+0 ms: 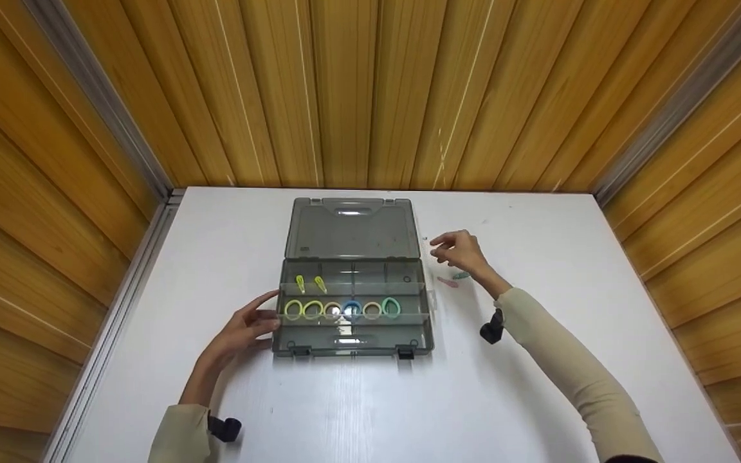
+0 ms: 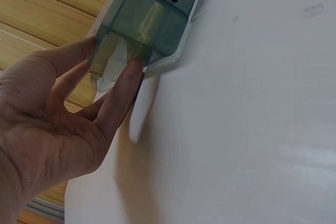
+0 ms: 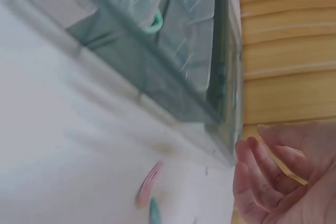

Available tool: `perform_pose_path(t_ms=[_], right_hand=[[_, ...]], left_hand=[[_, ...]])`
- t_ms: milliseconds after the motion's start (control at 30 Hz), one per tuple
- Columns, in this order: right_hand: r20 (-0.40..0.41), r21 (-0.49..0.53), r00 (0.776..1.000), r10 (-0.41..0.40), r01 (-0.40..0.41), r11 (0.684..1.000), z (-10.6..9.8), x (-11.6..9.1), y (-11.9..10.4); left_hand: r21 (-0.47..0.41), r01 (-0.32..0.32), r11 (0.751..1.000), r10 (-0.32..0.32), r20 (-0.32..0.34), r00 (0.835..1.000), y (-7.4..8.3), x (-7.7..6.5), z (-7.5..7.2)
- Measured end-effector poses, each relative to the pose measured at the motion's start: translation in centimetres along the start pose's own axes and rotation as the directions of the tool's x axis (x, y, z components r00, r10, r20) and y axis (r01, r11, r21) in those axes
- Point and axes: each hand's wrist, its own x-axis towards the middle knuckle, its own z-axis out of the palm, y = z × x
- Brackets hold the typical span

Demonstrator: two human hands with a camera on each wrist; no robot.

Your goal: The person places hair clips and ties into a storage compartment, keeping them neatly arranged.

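Note:
A grey see-through compartment box [image 1: 354, 337] lies with its lid [image 1: 354, 228] raised at the back. Two yellow hair clips [image 1: 320, 285] sit in its back row. Along the middle row is a line of hair ties, among them a yellow one [image 1: 292, 309], a blue one [image 1: 351, 309] and a green one [image 1: 391, 307]. My left hand [image 1: 242, 331] rests its spread fingers against the box's left side. To the right of the lid, my right hand [image 1: 460, 251] hovers with loosely bent fingers [image 3: 252, 174] and nothing visible between them.
A pink hair clip [image 1: 448, 281] and a teal hair clip [image 1: 460, 275] lie on the white table [image 1: 357, 418] under the right wrist. A tiny blue piece [image 1: 424, 238] is beside the lid's right edge. Wood-patterned walls [image 1: 345, 96] stand behind and at both sides.

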Motion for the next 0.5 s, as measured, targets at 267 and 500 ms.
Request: perform_pose_path(t_ms=[267,500], right_hand=[[-0.011,-0.019,0.999,0.040,-0.040,0.999,-1.1,-1.3,3.3],[-0.033,-0.154,0.998,-0.046,0.041,0.987,-1.5,-1.8,6.4]], left_hand=[[0.020,-0.003,1.000,0.003,-0.013,1.000,0.3,0.0,0.0],[0.003,0.034,0.999,-0.034,-0.019,0.999,0.0,-0.1,0.3]])
